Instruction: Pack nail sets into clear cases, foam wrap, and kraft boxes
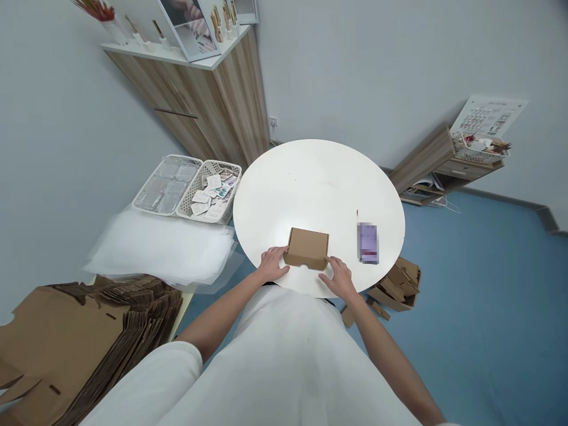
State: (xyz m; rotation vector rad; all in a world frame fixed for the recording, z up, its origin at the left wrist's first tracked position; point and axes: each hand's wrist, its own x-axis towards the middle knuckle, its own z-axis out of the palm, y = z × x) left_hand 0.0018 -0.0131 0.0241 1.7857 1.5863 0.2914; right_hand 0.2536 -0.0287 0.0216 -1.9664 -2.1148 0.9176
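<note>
A small closed brown cardboard box [307, 244] lies near the front edge of the round white table [317, 183]. My left hand [273, 264] grips its left side, fingertips at the corner and the thumb pointing along the front. At the opposite end, my right hand [338, 278] has its fingers against the right front corner, with the thumb held lower and apart from the box. Between them the two hands hold the box, which rests flat with its lid down. To the right on the table is a purple, pixelated rectangular item [368, 243], untouched.
On the left are a stack of flat cardboard blanks [66, 343], translucent sheets [160, 245], a white basket of cards [213, 192] and a basket of clear packs [168, 184]. A box of cardboard pieces [397, 284] stands on the floor right. A wooden cabinet [208, 106] stands behind.
</note>
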